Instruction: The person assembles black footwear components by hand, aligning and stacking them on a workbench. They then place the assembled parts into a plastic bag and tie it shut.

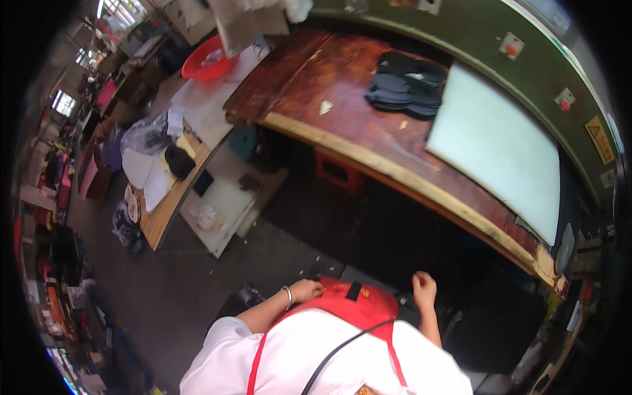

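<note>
Red apron [355, 306] pinched by both hands [307, 289] [424, 289], wooden bench [368, 131] w/ dark pieces [405, 85] ahead.

On the green machine wall behind the wooden surface [368, 112], a yellow triangular warning sign [599, 139] sits at the far right. A small white label [607, 178] hangs just below it, with another pale label [429, 5] at the top edge.

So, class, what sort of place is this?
Probably a factory workshop: a long wooden workbench holds a stack of dark cut pieces and a pale sheet, with cluttered tables beyond.
</note>
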A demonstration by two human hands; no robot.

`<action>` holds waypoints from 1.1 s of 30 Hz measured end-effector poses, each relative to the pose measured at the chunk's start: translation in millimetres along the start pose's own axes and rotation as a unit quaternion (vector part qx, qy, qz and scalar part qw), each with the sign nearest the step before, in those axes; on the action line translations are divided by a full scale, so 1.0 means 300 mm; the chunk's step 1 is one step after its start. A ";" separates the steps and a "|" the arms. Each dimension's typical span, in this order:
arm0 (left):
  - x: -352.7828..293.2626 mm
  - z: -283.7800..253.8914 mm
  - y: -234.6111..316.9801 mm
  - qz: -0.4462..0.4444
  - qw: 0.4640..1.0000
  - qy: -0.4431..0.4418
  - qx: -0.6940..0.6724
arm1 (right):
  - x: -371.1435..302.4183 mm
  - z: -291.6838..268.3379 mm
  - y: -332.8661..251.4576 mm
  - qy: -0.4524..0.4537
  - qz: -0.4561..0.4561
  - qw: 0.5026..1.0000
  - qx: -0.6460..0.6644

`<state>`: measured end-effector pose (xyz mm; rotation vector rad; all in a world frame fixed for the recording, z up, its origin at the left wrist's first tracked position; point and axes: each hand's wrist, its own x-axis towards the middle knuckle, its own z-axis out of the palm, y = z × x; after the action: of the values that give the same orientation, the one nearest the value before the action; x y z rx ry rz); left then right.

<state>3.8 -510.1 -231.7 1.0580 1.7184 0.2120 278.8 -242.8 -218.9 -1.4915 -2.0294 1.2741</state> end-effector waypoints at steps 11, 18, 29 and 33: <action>-0.093 -0.578 -0.102 0.065 0.902 0.376 -0.199 | 0.426 0.253 -0.956 0.055 -0.114 0.936 0.329; 0.098 -1.150 0.328 0.320 0.848 0.420 -0.044 | 0.841 0.278 -1.012 0.138 0.004 0.785 0.604; 0.829 -1.599 0.887 0.399 0.802 0.376 0.237 | 0.994 0.225 -1.010 0.173 0.158 0.652 0.721; 0.795 -1.537 0.845 0.388 0.797 0.395 0.241 | 1.023 0.203 -1.068 0.166 0.146 0.659 0.719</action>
<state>-256.7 -28.9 -46.5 2.2826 1.9892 0.8729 -79.7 -19.2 -70.1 -0.9703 -0.1062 1.7653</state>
